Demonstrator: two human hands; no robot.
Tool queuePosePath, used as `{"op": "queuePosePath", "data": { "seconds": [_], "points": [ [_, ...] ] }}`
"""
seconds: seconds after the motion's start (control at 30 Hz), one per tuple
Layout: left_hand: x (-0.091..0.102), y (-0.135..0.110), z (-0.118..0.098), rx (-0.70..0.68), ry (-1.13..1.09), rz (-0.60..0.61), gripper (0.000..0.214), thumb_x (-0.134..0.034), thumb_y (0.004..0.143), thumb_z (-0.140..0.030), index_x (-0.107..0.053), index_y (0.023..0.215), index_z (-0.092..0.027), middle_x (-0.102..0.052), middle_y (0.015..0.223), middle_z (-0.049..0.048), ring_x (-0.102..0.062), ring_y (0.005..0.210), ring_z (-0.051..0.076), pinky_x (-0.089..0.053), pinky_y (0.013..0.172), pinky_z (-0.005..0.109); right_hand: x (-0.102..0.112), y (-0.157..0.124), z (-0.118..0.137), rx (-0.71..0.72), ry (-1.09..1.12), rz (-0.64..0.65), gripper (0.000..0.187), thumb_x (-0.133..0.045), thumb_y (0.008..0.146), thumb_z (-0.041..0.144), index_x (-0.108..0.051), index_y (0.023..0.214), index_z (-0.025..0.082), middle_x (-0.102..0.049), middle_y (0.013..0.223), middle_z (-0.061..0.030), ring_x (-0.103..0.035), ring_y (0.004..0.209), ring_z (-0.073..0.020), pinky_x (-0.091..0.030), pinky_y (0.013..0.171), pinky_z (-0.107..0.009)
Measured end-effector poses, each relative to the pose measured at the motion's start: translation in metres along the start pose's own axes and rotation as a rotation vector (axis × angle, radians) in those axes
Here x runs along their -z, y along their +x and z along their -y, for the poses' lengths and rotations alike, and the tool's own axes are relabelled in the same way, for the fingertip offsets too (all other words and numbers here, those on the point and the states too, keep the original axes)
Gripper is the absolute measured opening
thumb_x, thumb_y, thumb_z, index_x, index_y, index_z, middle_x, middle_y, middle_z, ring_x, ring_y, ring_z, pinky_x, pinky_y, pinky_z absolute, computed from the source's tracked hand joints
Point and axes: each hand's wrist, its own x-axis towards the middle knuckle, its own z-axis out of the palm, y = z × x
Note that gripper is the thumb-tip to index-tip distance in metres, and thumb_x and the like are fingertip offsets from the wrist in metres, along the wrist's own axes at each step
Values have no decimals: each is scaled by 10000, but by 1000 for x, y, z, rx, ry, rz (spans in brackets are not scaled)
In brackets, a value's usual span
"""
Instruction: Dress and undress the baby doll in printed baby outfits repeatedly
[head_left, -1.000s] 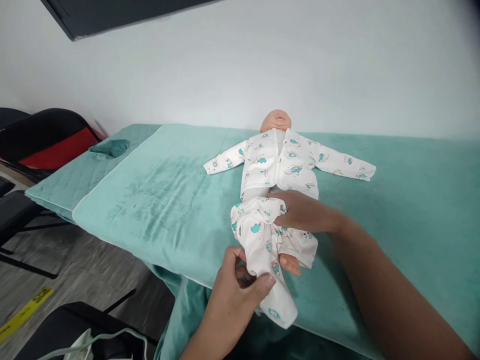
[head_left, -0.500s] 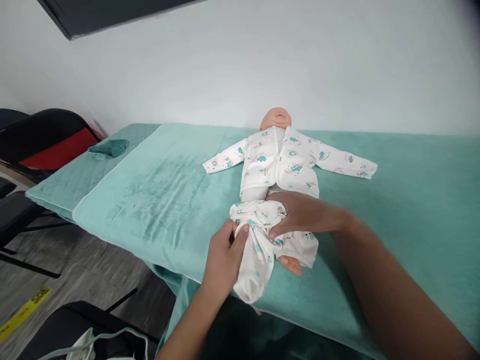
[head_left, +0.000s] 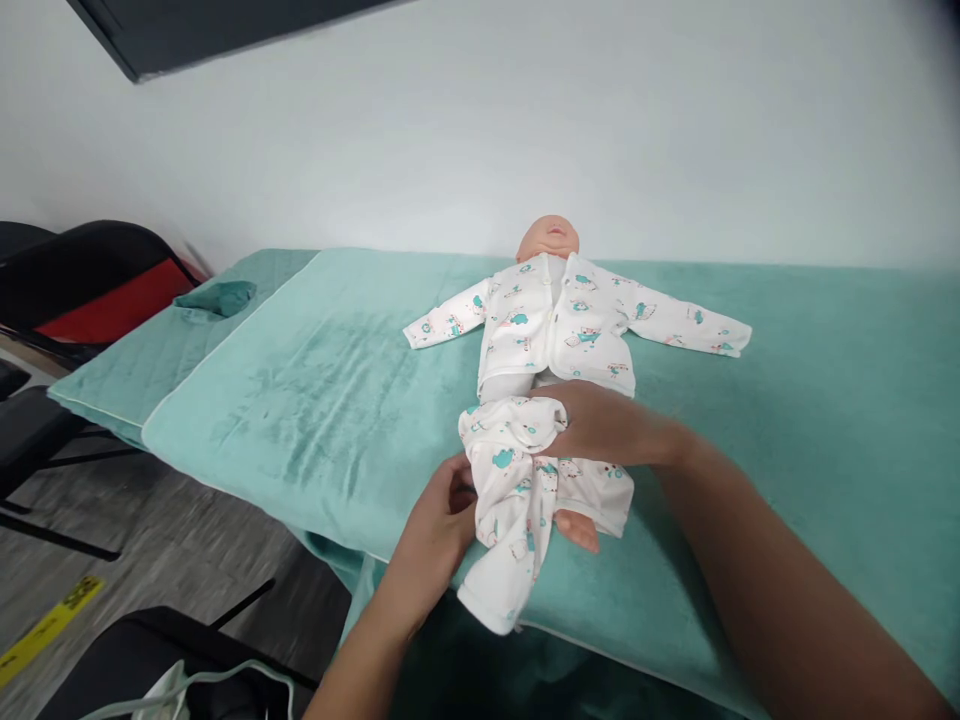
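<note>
A baby doll lies on its back on the teal-covered bed, wearing a white printed jacket with its sleeves spread wide. White printed baby trousers are bunched around the doll's legs. The doll's bare foot shows at one trouser cuff; the other trouser leg hangs past the bed edge, no foot visible. My right hand grips the bunched waistband, its thumb and fingertips hidden in the cloth. With fingers curled, my left hand holds the side of the other trouser leg, its fingertips partly hidden.
The teal bed cover runs up to the white wall. At the left end lies a quilted pad with a face hole. Black chairs stand beyond it, and another chair with a white cable is nearer.
My left hand has shifted slightly down and left, from pinching the trouser front to its side. The trouser leg has straightened and reaches lower. My right thumb has slipped under the cloth.
</note>
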Motion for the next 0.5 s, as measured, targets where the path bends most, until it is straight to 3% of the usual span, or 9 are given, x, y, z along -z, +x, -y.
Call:
{"op": "queuePosePath", "data": {
  "seconds": [0.1, 0.2, 0.37, 0.5],
  "points": [
    [-2, 2, -4, 10, -128, 47, 540, -769, 728, -261, -609, 1241, -220, -638, 1300, 84, -626, 1105, 252, -497, 950, 342, 1, -2, -2, -24, 102, -21, 279, -662, 844, 462, -713, 1022, 253, -735, 1090, -17, -671, 989, -240, -508, 826, -356],
    [-6, 8, -2, -32, -215, 39, 615, -827, 653, -263, -635, 1237, -225, -663, 1271, 100, -645, 1081, 287, -533, 860, 343, 1, -3, -5, -30, 207, -57, 412, -715, 806, 467, -690, 1170, 273, -715, 1186, -23, -663, 1077, -256, -521, 898, -377],
    [-12, 26, 6, -4, -270, -33, 423, -780, 685, -238, -701, 1096, -169, -733, 1075, 103, -686, 903, 263, -538, 725, 319, 0, -2, -9, -55, 235, -48, 442, -728, 787, 511, -686, 1181, 315, -707, 1215, -18, -662, 1093, -302, -537, 918, -433],
    [-12, 38, 2, -118, -219, -37, 360, -764, 659, -198, -704, 1012, -157, -736, 984, 64, -663, 850, 222, -508, 730, 290, 0, 0, -7, -54, 194, -69, 325, -711, 804, 456, -699, 1092, 306, -719, 1165, -18, -664, 1074, -313, -539, 907, -438]
  ]
}}
